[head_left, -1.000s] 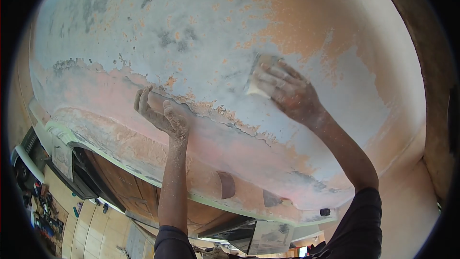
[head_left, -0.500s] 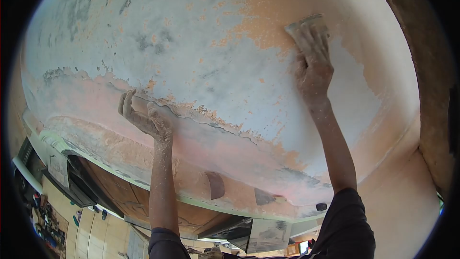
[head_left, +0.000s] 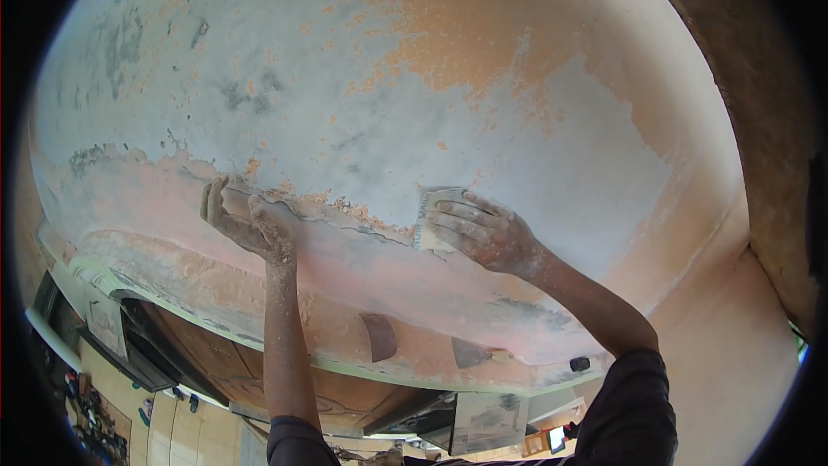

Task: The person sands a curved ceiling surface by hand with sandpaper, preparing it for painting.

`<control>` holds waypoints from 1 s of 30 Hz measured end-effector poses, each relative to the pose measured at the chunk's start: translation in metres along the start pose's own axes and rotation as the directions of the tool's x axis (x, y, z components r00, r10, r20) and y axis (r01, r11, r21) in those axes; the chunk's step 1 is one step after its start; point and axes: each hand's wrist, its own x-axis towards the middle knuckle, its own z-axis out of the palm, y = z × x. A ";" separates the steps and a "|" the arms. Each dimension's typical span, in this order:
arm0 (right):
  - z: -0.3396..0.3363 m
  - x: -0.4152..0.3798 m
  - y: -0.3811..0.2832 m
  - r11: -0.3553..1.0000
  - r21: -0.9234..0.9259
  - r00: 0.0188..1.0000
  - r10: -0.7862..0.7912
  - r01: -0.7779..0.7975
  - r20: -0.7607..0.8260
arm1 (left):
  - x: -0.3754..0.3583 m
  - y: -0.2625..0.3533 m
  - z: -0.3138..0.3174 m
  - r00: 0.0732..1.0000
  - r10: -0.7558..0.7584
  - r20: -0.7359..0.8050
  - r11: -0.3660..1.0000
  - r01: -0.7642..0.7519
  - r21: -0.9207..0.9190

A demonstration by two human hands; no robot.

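Note:
A large curved panel [head_left: 362, 103] fills most of the view, coated in patchy grey, tan and pink, with a ragged crack across it. My right hand [head_left: 487, 233] presses a piece of sandpaper [head_left: 429, 223] against it, fingers flat over the sheet and printed backing outward. The sheet lies at the crack where grey meets pink. Farther left, my left hand [head_left: 250, 224] is dusty and holds nothing. Its palm is turned up and its loosely bent fingers are apart, close by the crack's left part.
Two dark sandpaper pieces, one brown [head_left: 379, 336] and one grey [head_left: 468, 352], are on the panel's lower band. A small black object [head_left: 580, 364] lies to their right. A pale green edge [head_left: 362, 369] borders the panel above brown woodwork [head_left: 207, 336]. Tiled floor [head_left: 172, 431] shows lower left.
My right hand has swept the sandpaper down and left, from the upper tan area to the crack. My left hand keeps its pose; the whole view has shifted slightly.

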 end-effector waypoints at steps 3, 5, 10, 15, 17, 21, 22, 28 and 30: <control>-0.053 0.043 0.097 0.970 -0.194 0.979 0.111 -0.144 -0.169 | 0.003 -0.001 0.000 1.000 -0.018 0.016 1.000 0.018 -0.013; -0.062 0.046 0.112 0.937 -0.254 0.951 0.173 -0.239 -0.257 | 0.004 0.001 0.004 0.999 -0.026 0.028 1.000 0.026 0.005; -0.023 0.019 0.033 0.997 -0.004 0.996 -0.081 0.081 0.047 | 0.003 -0.005 0.003 1.000 0.025 0.005 0.998 -0.025 0.052; -0.055 0.043 0.103 0.991 -0.077 0.986 0.094 -0.106 -0.137 | 0.003 -0.002 0.005 1.000 0.005 0.010 1.000 -0.005 0.028; -0.043 0.046 0.089 0.963 -0.127 0.946 0.201 -0.238 -0.253 | 0.001 -0.001 0.003 1.000 0.008 0.028 1.000 -0.009 0.030; -0.010 0.015 0.030 0.997 0.074 1.000 0.021 -0.023 0.021 | 0.002 0.000 0.001 0.999 0.011 0.044 0.999 -0.012 0.032; -0.011 0.010 0.034 0.992 0.111 0.995 -0.060 0.051 0.078 | 0.004 0.000 0.002 0.999 0.014 0.040 0.999 -0.015 0.028; -0.031 0.022 0.058 0.979 -0.019 0.969 0.198 -0.203 -0.149 | 0.006 0.005 0.001 0.998 0.023 0.066 0.997 -0.027 0.069; -0.011 0.013 0.029 0.973 0.047 0.964 0.231 -0.227 -0.130 | 0.004 0.001 0.002 0.998 0.035 0.055 0.998 -0.038 0.047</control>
